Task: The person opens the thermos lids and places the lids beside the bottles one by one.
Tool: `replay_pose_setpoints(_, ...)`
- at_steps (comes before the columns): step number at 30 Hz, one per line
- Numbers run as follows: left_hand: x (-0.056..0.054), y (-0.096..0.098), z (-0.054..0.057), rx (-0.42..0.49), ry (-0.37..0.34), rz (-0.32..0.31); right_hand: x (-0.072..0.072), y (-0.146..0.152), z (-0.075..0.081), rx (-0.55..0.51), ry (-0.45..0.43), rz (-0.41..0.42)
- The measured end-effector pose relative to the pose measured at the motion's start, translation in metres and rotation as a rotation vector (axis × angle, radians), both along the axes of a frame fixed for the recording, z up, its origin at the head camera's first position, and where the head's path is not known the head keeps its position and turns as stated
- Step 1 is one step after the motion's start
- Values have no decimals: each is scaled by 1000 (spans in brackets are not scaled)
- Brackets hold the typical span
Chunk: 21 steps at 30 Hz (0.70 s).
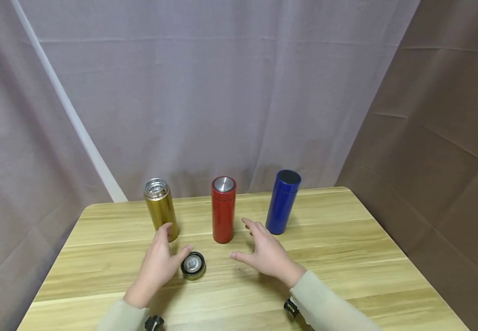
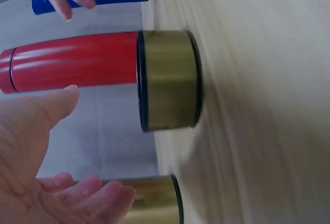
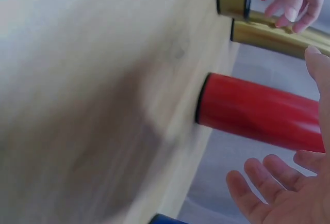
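Note:
A gold thermos flask (image 1: 162, 212) stands upright at the left of the table, its mouth uncovered. Its lid (image 1: 193, 265) lies on the wood in front, inner side up. My left hand (image 1: 158, 259) hovers between flask and lid, thumb spread from the fingers, holding nothing; in the left wrist view a gap separates the thumb from the lid (image 2: 171, 79). In the middle stands a red thermos flask (image 1: 223, 214) with its lid on. To the right of it, my right hand (image 1: 268, 252) hangs with thumb and fingers apart, also holding nothing.
A closed blue thermos flask (image 1: 282, 202) stands upright at the back right, beyond my right hand. The wooden table (image 1: 346, 257) ends at a grey curtain (image 1: 205, 105) behind and a brown one (image 1: 441, 151) at the right.

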<state>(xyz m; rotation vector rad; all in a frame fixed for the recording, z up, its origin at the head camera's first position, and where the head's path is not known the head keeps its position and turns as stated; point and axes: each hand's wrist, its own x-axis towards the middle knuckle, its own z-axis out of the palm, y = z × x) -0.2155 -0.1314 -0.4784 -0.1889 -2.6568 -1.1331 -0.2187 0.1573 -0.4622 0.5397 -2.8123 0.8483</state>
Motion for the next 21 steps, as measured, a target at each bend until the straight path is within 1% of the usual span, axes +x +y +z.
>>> replay_pose_setpoints(7, -9, 19, 5, 22, 18, -87, -9, 1, 21, -40, 23, -30)
replay_pose_setpoints(14, -22, 40, 11, 63, -11, -167, -19, -8, 39, -139, -17, -40)
replay_pose_setpoints(18, -31, 53, 14, 119, -5, -213, -25, -15, 49, -212, 22, -60)
replay_pose_setpoints(21, -37, 62, 15, 162, 1, -222, -31, -22, 56, -272, 51, -62)
